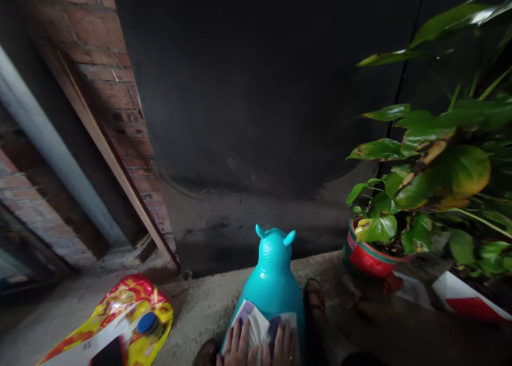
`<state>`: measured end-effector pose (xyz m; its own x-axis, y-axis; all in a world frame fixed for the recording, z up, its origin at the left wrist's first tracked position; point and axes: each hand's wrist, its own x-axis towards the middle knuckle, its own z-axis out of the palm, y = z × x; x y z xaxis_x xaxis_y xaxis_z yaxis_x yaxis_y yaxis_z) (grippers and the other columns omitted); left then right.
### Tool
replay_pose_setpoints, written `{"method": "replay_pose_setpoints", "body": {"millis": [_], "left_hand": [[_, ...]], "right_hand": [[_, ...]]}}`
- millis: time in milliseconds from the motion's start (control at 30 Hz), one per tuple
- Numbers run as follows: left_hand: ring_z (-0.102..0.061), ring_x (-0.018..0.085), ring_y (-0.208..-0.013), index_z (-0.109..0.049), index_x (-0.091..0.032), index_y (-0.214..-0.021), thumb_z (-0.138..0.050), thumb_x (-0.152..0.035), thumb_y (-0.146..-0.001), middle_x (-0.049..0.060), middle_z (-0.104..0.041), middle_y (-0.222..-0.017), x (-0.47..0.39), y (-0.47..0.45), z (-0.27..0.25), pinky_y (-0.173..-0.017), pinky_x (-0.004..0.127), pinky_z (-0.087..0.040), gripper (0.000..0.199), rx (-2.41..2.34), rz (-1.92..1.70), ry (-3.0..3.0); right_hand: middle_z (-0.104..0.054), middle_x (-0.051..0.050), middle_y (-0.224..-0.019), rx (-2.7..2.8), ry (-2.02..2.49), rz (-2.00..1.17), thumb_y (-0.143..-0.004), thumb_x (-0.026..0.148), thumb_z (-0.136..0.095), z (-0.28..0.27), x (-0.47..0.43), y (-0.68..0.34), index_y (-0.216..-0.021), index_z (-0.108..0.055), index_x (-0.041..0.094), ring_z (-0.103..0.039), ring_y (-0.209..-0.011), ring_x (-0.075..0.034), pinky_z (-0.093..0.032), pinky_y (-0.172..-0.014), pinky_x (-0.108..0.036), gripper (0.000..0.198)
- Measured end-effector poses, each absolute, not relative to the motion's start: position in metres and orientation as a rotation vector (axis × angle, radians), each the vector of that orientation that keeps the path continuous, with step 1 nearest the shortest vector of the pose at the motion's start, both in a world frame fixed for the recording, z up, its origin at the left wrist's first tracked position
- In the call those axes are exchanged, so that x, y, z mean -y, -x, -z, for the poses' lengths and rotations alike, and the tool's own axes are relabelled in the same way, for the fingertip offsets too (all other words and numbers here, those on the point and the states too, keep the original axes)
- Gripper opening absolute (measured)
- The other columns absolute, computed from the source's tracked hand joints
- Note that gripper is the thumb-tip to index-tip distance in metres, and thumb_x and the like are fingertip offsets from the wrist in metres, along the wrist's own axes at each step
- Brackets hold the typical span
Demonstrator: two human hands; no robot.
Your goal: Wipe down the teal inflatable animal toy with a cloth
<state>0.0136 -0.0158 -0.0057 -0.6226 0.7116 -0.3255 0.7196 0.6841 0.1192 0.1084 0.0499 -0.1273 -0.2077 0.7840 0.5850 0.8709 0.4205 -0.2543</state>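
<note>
A glossy turquoise animal-shaped toy (272, 270), with two small ears, is standing low in the centre, its head pointing away from the wearer. On the toy's back a pale cloth with purple patches (258, 323) is lying, and both bare hands are resting on it. The left hand (237, 349) is pressing flat on the toy's left side, fingers stretched forward and slightly parted; the right hand (284, 349) is lying the same way on the toy's right side, thumbs nearly meeting. Neither hand is closing around anything. A foot in dark footwear (316, 296) is showing just right of the toy. Left of the toy, a red and yellow plastic bag (106, 312) is lying on the concrete floor (192, 302), with a blue cap (147, 322) showing on it. Beyond the toy's head a dark panel (256, 115) is rising, a brick wall (100, 35) standing to its left. Right of the toy, a leafy plant (424, 168) is spilling from a red-banded pot (372, 259).
</note>
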Motion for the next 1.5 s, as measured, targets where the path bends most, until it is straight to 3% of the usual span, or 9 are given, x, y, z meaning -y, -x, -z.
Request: {"method": "replay_pose_setpoints", "body": {"millis": [133,400,567,900,1100,1267,1367,1500], "left_hand": [[-0.018,0.026,-0.149,-0.018,-0.031,-0.149,-0.030,-0.036,-0.093,0.002,-0.014,-0.162,0.004,-0.003,-0.003,-0.114,0.061,-0.033,0.058,-2.467,0.035,-1.157],[-0.004,0.024,-0.152,-0.008,-0.029,-0.151,-0.028,-0.040,-0.096,0.001,0.001,-0.163,-0.045,0.012,-0.015,-0.120,0.059,-0.022,0.060,-2.360,-0.008,-1.208],[-0.006,0.025,-0.152,-0.010,-0.027,-0.152,-0.028,-0.043,-0.096,0.003,-0.001,-0.164,-0.082,0.023,-0.027,-0.119,0.059,-0.023,0.061,-2.354,-0.100,-1.182],[-0.011,0.025,-0.151,-0.012,-0.026,-0.150,-0.031,-0.034,-0.094,0.004,-0.004,-0.162,-0.062,0.010,-0.006,-0.119,0.058,-0.025,0.060,-2.457,-0.001,-1.210],[-0.014,0.025,-0.150,-0.015,-0.028,-0.149,-0.034,-0.032,-0.093,0.004,-0.010,-0.162,-0.036,-0.008,-0.002,-0.118,0.055,-0.028,0.059,-2.505,0.010,-1.311],[-0.015,0.028,-0.150,-0.022,-0.031,-0.147,-0.044,-0.032,-0.086,0.003,-0.013,-0.160,-0.001,-0.022,0.008,-0.117,0.059,-0.027,0.065,-2.501,-0.038,-1.397],[-0.018,0.029,-0.149,-0.025,-0.032,-0.146,-0.046,-0.038,-0.085,0.003,-0.016,-0.159,0.010,-0.026,0.009,-0.117,0.060,-0.027,0.066,-2.478,-0.088,-1.398],[-0.018,0.027,-0.149,-0.022,-0.035,-0.146,-0.042,-0.034,-0.088,0.001,-0.017,-0.159,0.003,-0.024,0.001,-0.117,0.061,-0.028,0.062,-2.514,-0.059,-1.323]], "right_hand": [[-0.049,-0.027,-0.139,1.954,1.503,0.016,-0.093,0.061,-0.028,0.127,-0.084,-0.108,-0.130,-0.057,0.002,-0.050,-0.126,-0.044,-0.049,-0.095,-0.057,0.075],[-0.036,-0.024,-0.150,2.079,1.506,-0.076,-0.097,0.057,-0.016,0.093,-0.140,-0.098,-0.142,-0.039,0.000,-0.035,-0.138,-0.040,-0.040,-0.105,-0.058,0.076],[-0.036,-0.023,-0.151,2.141,1.483,-0.163,-0.097,0.058,-0.013,0.090,-0.193,-0.085,-0.145,-0.035,0.001,-0.032,-0.141,-0.036,-0.039,-0.109,-0.054,0.078],[-0.041,-0.023,-0.147,2.081,1.468,0.017,-0.098,0.050,-0.015,0.102,-0.167,-0.088,-0.143,-0.040,0.004,-0.039,-0.137,-0.037,-0.045,-0.102,-0.053,0.069],[-0.055,-0.023,-0.135,2.002,1.434,0.138,-0.098,0.052,-0.022,0.126,-0.122,-0.111,-0.136,-0.052,0.009,-0.053,-0.124,-0.038,-0.053,-0.091,-0.054,0.065],[-0.056,-0.028,-0.131,2.121,1.423,0.168,-0.095,0.045,-0.038,0.143,-0.064,-0.141,-0.119,-0.066,0.004,-0.055,-0.122,-0.040,-0.050,-0.098,-0.054,0.055],[-0.062,-0.024,-0.125,2.221,1.397,0.255,-0.094,0.035,-0.040,0.137,-0.052,-0.145,-0.109,-0.072,0.007,-0.059,-0.118,-0.038,-0.051,-0.097,-0.053,0.045],[-0.055,-0.016,-0.136,2.385,1.229,0.203,-0.090,0.030,-0.042,0.107,-0.072,-0.131,-0.125,-0.064,0.013,-0.053,-0.127,-0.036,-0.051,-0.097,-0.055,0.044]]}}
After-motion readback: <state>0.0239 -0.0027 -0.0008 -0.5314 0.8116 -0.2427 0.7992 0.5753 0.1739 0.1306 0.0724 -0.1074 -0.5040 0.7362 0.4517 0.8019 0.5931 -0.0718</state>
